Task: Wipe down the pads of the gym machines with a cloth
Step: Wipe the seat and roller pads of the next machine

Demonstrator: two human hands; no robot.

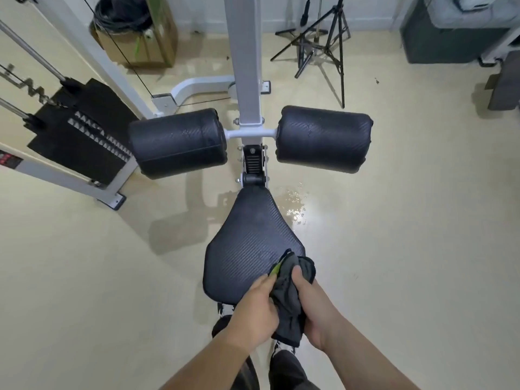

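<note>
Both hands, left hand (254,311) and right hand (312,308), grip a bunched grey cloth (289,299) at the seat's (250,246) near right corner. Seat's long axis runs away, narrowing toward the white post (244,80), flanked by two black rollers (177,142) lying crosswise.

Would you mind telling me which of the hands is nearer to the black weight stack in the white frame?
Left. The left hand grips the dark grey cloth on the side toward the black weight stack; the right hand grips it on the far side.
</note>
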